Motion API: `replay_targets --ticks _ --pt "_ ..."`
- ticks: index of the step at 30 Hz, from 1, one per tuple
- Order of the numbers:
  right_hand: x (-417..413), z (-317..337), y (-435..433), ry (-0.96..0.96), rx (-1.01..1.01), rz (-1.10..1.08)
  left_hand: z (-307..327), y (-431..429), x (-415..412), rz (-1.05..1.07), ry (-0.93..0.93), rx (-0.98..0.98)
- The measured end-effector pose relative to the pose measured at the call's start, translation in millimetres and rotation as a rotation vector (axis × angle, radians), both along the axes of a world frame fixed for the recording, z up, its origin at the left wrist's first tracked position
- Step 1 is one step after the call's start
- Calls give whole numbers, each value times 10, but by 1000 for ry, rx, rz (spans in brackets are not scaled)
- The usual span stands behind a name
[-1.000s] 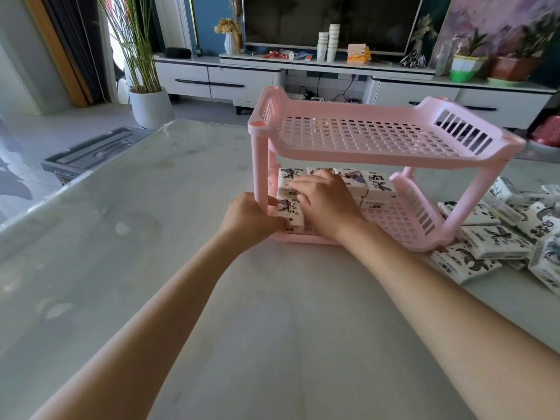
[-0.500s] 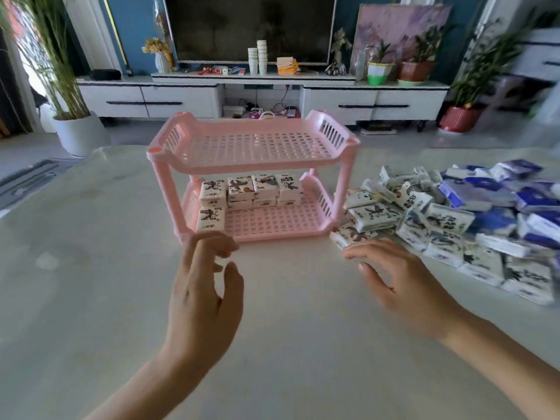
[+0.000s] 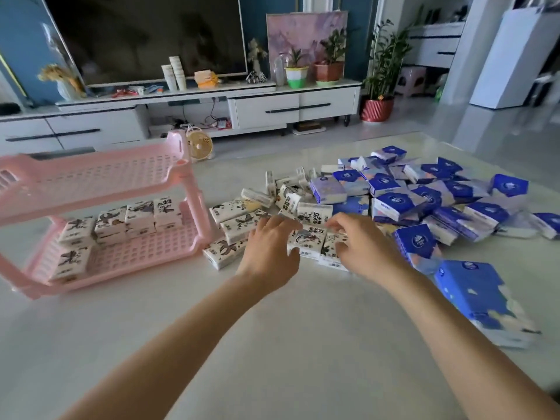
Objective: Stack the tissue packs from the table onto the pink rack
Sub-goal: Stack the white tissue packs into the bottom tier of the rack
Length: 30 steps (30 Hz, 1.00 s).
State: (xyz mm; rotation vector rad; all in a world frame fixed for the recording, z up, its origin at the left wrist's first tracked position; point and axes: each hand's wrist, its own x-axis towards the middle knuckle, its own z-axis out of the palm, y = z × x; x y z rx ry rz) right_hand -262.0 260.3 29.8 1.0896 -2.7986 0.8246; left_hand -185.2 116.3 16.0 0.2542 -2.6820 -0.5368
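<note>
The two-tier pink rack (image 3: 185, 177) stands at the left of the table. Its lower tier holds several white tissue packs (image 3: 138, 215) with black ink drawings; its top tier is bare. To the right of the rack lies a loose heap of the same white packs (image 3: 235, 209). My left hand (image 3: 268, 250) and my right hand (image 3: 362, 244) reach over the near edge of that heap. Between them sits a white pack (image 3: 307, 239); the fingertips of both hands touch it and its neighbours. Neither hand has lifted anything.
Many blue tissue packs (image 3: 397, 201) spread over the right half of the table, with a big blue pack (image 3: 472, 289) nearest me. Beyond the table stand a white TV cabinet (image 3: 266, 107), a small fan (image 3: 198, 145) and potted plants.
Both hands left the rack's lower tier and travelled right to the white pack heap. The view swung right, so the rack now sits at the left edge.
</note>
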Motion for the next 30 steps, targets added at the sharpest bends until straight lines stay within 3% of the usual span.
replay_targets --ticks 5,12,16,24,30 --pt "-26 -74 -50 101 347 57 -8 -2 -324 -124 -339 -267" --pt "-98 -84 -32 70 473 41 133 3 -554 -193 -573 -381" --pt "-139 -76 -31 36 414 35 151 -41 -613 -204 -534 -384" --pt "-95 103 147 -217 201 81 257 -150 -216 -212 -435 -19" --pt "126 99 115 -290 38 165 435 -371 593 -159 -324 -55"
